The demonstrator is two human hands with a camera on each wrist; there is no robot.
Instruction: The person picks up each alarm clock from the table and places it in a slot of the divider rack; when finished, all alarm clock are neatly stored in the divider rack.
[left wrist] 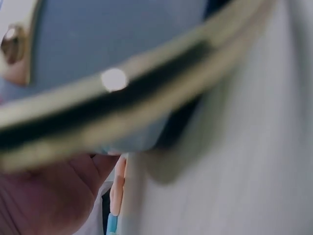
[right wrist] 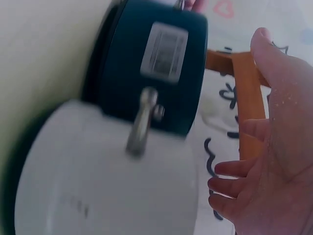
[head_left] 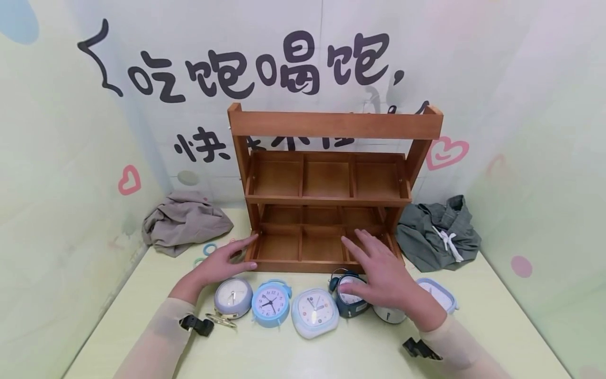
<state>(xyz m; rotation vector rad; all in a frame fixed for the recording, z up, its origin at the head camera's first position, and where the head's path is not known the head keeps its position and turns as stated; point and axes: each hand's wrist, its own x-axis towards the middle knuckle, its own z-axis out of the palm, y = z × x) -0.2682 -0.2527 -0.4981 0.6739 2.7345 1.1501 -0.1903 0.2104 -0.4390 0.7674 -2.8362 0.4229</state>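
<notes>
A brown wooden two-tier shelf [head_left: 328,200] with divided trays stands upright at the back of the table. My left hand [head_left: 219,269] is at its lower left corner, thumb and fingers extended and spread at the tray's side. Over the lower right part of the shelf, my right hand [head_left: 381,276] has its fingers spread and holds nothing. Several clocks line the front: a lavender clock [head_left: 233,298] under the left hand, a blue alarm clock [head_left: 271,303], a pale blue-white clock [head_left: 314,313], and a dark teal alarm clock [right wrist: 151,63] beside a white clock [right wrist: 107,171], both partly behind the right hand.
Another lavender-rimmed clock [head_left: 437,295] lies at the right, partly behind the right wrist. A taupe cloth [head_left: 187,222] is heaped left of the shelf, and a dark green cloth [head_left: 437,234] with a white tie on the right. Small coloured rings [head_left: 210,248] lie near the left hand.
</notes>
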